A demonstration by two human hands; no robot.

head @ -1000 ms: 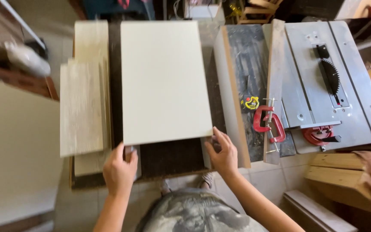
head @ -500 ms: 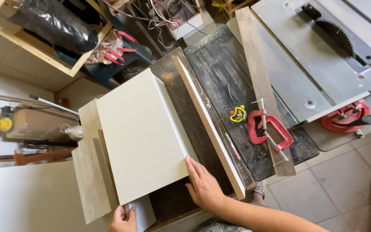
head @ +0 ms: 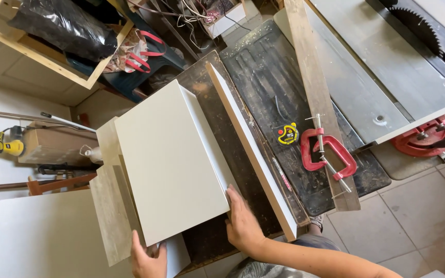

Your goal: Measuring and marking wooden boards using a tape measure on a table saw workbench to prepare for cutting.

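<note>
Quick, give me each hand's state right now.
Left hand: gripping the near edge of the white panel from below, fingers curled.
Right hand: open, laid flat against the panel's near right corner, on the dark worktop.

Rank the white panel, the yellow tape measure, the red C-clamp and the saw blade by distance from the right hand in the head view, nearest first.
1. White panel, touched by the right hand, to its left.
2. Yellow tape measure, up and right.
3. Red C-clamp, right, slightly farther.
4. Saw blade, far top right.
</note>
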